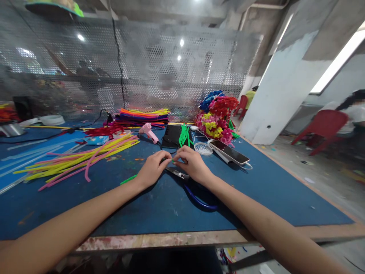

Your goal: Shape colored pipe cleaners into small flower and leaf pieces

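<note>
My left hand (pixel 152 167) and my right hand (pixel 191 163) meet above the blue tabletop, thumbs and forefingers pinched together. Between the fingertips shows a tiny bit of green pipe cleaner (pixel 172 161); most of it is hidden. Another green length (pixel 128 179) pokes out beside my left wrist, and I cannot tell whether it is the same piece. Scissors (pixel 202 201) with blue handles lie under my right hand, blades pointing left. Just beyond my fingers, a bundle of green pipe cleaner pieces (pixel 185 136) rests on a black object (pixel 171 136).
Yellow and pink pipe cleaners (pixel 94 158) spread to the left. A pink glue gun (pixel 148 132), a dish of white beads (pixel 203 148) and a phone (pixel 230 152) on a cable lie ahead. Colourful fuzzy flowers (pixel 218 118) stand back right, before a perforated metal screen (pixel 171 68).
</note>
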The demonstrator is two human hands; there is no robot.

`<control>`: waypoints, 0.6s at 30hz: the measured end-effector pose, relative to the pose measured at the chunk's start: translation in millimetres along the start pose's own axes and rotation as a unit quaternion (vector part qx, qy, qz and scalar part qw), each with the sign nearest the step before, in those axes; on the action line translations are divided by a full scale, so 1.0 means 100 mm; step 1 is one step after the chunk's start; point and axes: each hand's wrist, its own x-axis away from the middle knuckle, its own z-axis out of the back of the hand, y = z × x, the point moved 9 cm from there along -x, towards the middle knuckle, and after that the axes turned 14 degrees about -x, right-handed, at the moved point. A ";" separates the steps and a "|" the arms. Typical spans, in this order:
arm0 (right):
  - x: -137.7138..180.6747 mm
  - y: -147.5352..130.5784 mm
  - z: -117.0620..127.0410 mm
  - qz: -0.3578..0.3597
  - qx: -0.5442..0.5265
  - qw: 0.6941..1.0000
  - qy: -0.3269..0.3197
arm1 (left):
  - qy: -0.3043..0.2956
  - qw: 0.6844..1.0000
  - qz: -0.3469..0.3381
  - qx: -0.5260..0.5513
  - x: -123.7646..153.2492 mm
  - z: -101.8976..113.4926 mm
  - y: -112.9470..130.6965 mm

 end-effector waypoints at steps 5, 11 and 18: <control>0.03 -0.11 -0.03 0.027 0.086 0.996 -0.020 | -0.008 1.000 -0.005 0.001 0.00 -0.02 0.00; 0.05 -0.08 0.00 -0.036 0.105 0.994 -0.010 | -0.007 1.000 -0.009 -0.007 0.00 -0.04 0.00; 0.17 0.40 -0.12 -0.349 -0.174 0.921 -0.013 | -0.032 0.998 -0.037 -0.048 0.02 -0.12 0.06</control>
